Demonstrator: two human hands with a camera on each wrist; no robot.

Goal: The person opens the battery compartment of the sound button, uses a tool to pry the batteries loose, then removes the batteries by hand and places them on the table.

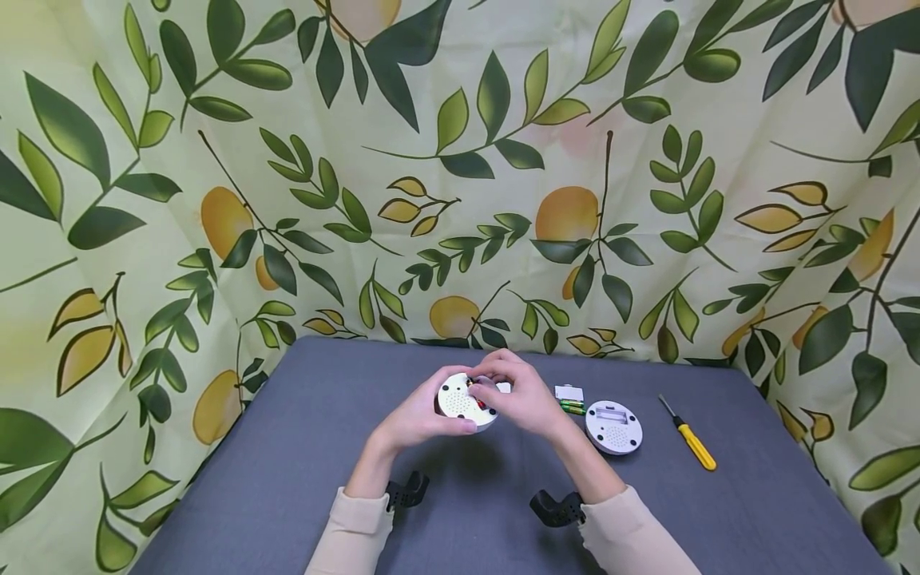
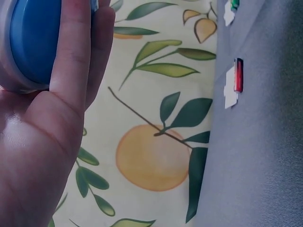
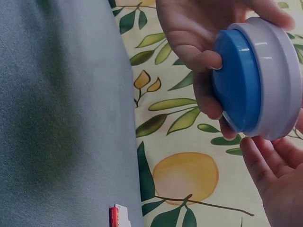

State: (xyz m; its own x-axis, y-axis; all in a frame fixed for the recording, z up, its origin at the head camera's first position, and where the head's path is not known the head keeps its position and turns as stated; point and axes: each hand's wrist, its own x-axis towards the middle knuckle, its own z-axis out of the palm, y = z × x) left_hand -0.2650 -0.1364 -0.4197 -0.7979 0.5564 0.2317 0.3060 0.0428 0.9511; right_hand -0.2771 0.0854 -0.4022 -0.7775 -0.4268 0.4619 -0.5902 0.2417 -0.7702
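Note:
My left hand (image 1: pixel 424 411) grips a round white push-button device (image 1: pixel 456 397) by its rim. Its perforated underside with dark feet faces up toward the head camera, while the left fingers lie against the blue dome (image 3: pixel 236 80) on its other side. The thumb and curled fingers of my right hand (image 1: pixel 521 391) are at the device's battery compartment, on a red battery (image 1: pixel 481 405) that they partly cover. In the right wrist view, other fingers (image 3: pixel 265 161) of this hand are by the white rim. The inside of the compartment is mostly hidden.
Behind the right hand, a red battery (image 2: pixel 238 74) lies by a white battery cover (image 2: pixel 230 87). Further right are another white cover (image 1: pixel 569 393), green batteries (image 1: pixel 573 407), a second round device (image 1: pixel 614 428) with an uncovered compartment, and a yellow-handled screwdriver (image 1: pixel 694 444). Patterned cloth (image 1: pixel 460 200) hangs behind the grey table (image 1: pixel 287 511).

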